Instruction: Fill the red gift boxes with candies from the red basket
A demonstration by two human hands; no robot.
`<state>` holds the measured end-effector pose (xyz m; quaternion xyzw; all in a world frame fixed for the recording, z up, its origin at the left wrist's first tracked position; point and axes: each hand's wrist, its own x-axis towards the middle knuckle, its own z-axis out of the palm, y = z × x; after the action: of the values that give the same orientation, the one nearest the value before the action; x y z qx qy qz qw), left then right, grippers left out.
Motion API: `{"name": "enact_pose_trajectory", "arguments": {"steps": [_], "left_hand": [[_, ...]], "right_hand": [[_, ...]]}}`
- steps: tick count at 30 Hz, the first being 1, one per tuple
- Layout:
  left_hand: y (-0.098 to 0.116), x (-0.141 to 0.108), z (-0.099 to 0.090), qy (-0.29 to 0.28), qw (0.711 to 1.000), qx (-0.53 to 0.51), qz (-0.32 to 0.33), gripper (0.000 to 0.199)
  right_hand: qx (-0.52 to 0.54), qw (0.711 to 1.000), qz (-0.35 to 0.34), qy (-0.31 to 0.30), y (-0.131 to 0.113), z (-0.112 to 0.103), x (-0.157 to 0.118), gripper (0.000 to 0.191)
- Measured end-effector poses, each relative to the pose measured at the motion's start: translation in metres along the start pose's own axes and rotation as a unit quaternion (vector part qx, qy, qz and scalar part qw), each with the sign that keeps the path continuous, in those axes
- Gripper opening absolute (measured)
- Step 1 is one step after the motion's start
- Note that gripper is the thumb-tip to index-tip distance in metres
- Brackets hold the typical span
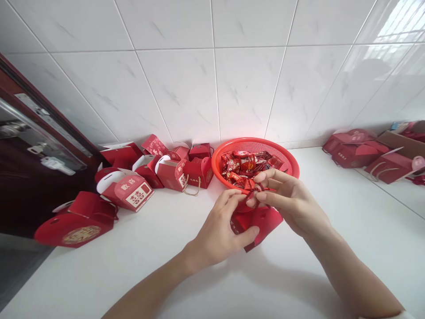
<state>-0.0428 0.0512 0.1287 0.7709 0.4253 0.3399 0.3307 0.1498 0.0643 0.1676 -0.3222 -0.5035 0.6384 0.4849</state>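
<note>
both hands (229, 221) (288, 199) grip red box (262, 223) (handle) | candy basket (288, 161) behind

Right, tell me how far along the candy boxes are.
Done, it seems: a cluster of red boxes stands by the wall, though several have open flaps. In hand: the left hand steadies one red box while the right hand pinches the ribbon at its top. Left: the red basket still holds many wrapped candies, and more boxes lie at right.
</note>
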Motion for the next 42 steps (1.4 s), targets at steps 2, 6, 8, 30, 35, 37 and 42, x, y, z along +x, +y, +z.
{"name": "enact_pose_trajectory", "arguments": {"steps": [2,6,8,30,35,37,42], "left_hand": [[0.0,0.001,0.0,-0.018,1.0,-0.014,0.002,0.037],[-0.001,0.004,-0.004,-0.029,0.999,-0.02,-0.002,0.035],[-0.004,0.006,-0.004,-0.036,0.999,-0.015,-0.005,0.035],[-0.034,0.016,0.01,-0.138,0.979,-0.131,-0.069,0.028],[-0.035,0.02,0.003,-0.164,0.977,-0.11,-0.083,0.041],[-0.036,0.021,0.0,-0.163,0.976,-0.109,-0.091,0.044],[-0.033,0.02,-0.009,-0.144,0.981,-0.093,-0.088,0.054]], "right_hand": [[0.011,1.0,0.008,-0.009,0.001,0.0,0.001,0.02],[0.029,0.998,0.039,-0.032,0.002,0.0,0.004,0.021],[0.036,0.997,0.057,-0.047,0.004,0.0,0.006,0.022],[0.013,0.981,0.153,-0.115,0.025,0.0,0.023,0.03],[0.005,0.974,0.158,-0.165,0.02,-0.002,0.021,0.03],[0.011,0.978,0.139,-0.154,0.018,-0.003,0.021,0.027],[0.034,0.985,0.1,-0.135,0.01,-0.004,0.017,0.019]]}}
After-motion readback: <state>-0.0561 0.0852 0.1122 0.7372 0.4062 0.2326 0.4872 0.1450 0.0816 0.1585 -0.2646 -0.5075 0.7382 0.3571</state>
